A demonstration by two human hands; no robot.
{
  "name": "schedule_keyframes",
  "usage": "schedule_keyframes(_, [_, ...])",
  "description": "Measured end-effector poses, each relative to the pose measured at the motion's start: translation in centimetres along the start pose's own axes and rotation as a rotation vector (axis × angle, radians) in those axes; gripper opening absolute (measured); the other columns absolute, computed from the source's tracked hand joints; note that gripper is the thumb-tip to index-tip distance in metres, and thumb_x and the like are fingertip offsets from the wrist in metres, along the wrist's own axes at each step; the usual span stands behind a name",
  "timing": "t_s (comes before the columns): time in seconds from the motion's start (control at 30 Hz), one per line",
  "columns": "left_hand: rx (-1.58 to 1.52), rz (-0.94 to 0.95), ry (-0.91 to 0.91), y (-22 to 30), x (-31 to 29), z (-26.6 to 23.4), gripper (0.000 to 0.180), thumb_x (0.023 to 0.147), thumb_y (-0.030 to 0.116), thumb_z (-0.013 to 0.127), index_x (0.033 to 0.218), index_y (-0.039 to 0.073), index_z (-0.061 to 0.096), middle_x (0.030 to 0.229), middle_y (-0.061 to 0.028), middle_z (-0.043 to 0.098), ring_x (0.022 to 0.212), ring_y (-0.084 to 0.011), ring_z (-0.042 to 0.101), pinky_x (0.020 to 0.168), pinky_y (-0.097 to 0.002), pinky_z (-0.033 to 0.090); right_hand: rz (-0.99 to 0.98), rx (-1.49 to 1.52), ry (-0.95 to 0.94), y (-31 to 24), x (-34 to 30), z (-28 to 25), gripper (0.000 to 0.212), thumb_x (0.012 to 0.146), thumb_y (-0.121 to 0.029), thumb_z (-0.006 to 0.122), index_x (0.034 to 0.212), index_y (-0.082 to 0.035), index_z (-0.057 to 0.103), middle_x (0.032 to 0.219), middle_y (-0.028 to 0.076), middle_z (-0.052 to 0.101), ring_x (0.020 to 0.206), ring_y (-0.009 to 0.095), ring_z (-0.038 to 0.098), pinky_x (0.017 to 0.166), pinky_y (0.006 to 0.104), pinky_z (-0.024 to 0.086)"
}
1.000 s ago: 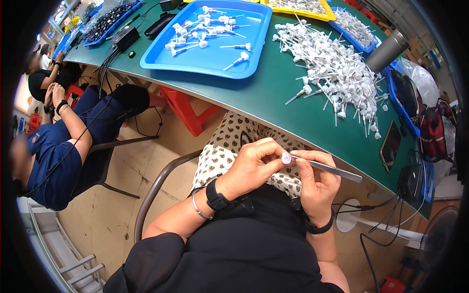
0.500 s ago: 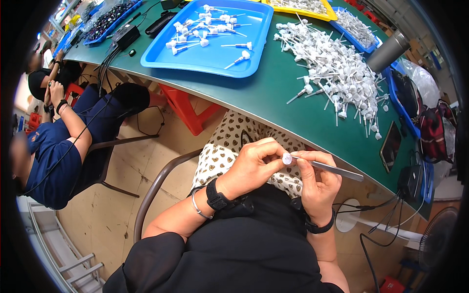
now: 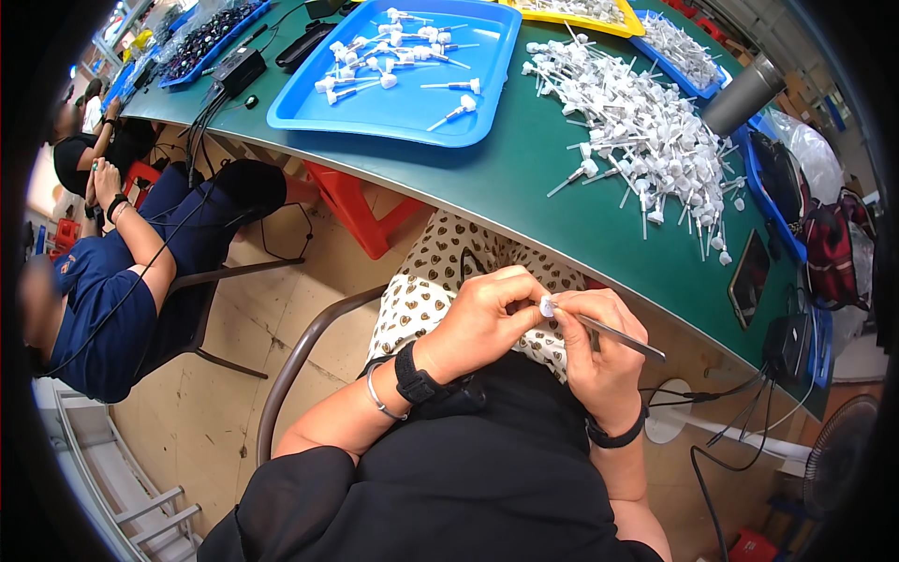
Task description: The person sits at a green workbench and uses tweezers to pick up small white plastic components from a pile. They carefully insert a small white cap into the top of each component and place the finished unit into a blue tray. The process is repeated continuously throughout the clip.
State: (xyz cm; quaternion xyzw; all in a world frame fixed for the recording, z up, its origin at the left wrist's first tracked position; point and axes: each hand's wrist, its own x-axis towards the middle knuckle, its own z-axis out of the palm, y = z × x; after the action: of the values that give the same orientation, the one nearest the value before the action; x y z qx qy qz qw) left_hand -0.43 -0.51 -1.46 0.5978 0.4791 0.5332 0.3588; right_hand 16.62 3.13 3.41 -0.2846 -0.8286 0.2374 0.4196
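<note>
In left hand (image 3: 492, 307), pinched between thumb and forefinger: one white-capped piece (image 3: 547, 306), cap turned up toward the camera. Held off the green worktop (image 3: 506, 192), short of its near edge and above the lap, likely for close, steady viewing. No stem seen on this one; possibly covered by the fingers.

In right hand (image 3: 604, 351), gripped firmly between thumb and fingers: metal tweezers (image 3: 626, 340), slanting out rightward past the hand. Apparently grasped close to the working end for fine control. Tip lost among fingertips at the cap; cannot tell whether touching it or closed on anything.

Close to the worktop's near edge, left of the hands: blue tray (image 3: 403, 114), with stemmed parts (image 3: 397, 39) spread mostly toward its far side and two lying apart near its right edge. Probably contained there to keep separate from loose stock.

Right of the tray, directly on the worktop: dense heap of similar parts (image 3: 651, 140), seemingly left loose within easy right-hand reach. Beyond the heap: yellow tray (image 3: 571, 22), similarly filled. Near the worktop's right end, beside the near edge: phone (image 3: 749, 279), lying flat, presumably kept clear of the heap.
</note>
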Motion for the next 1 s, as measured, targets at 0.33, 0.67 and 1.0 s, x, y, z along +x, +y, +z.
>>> schedule_keyframes(0.33, [-0.09, -0.054, 0.04, 0.5, 0.2, -0.3, 0.005, 0.088, 0.001, 0.073, 0.091, 0.0, 0.069, 0.082, -0.0045, 0.061, 0.068, -0.0112, 0.062, 0.059, -0.0267, 0.049, 0.291, 0.403, 0.185, 0.1, -1.2, 1.1, 0.009, 0.094, 0.001, 0.07, 0.102, 0.004, 0.068, 0.104, 0.012, 0.072, 0.09, 0.017, 0.07, 0.076, 0.0266, 0.057])
schedule_keyframes(0.67, [-0.072, -0.054, 0.025, 0.6, 0.0, -0.4, 0.006, 0.09, 0.003, 0.073, 0.093, -0.001, 0.07, 0.087, -0.0064, 0.066, 0.073, -0.0121, 0.064, 0.063, -0.0267, 0.051, 0.286, 0.375, 0.197, 0.1, -1.3, 1.3, 0.009, 0.095, 0.001, 0.07, 0.103, 0.005, 0.067, 0.1, 0.012, 0.072, 0.086, 0.016, 0.071, 0.074, 0.0262, 0.057])
schedule_keyframes(1.0, [-0.079, -0.029, 0.05, 0.6, 0.1, -0.2, 0.006, 0.087, -0.002, 0.069, 0.092, -0.001, 0.069, 0.083, -0.0065, 0.062, 0.068, -0.0131, 0.063, 0.06, -0.0284, 0.05, 0.268, 0.378, 0.21, 0.0, -1.2, 1.4, 0.009, 0.096, 0.0, 0.068, 0.104, 0.005, 0.066, 0.099, 0.012, 0.073, 0.085, 0.016, 0.072, 0.073, 0.0258, 0.057])
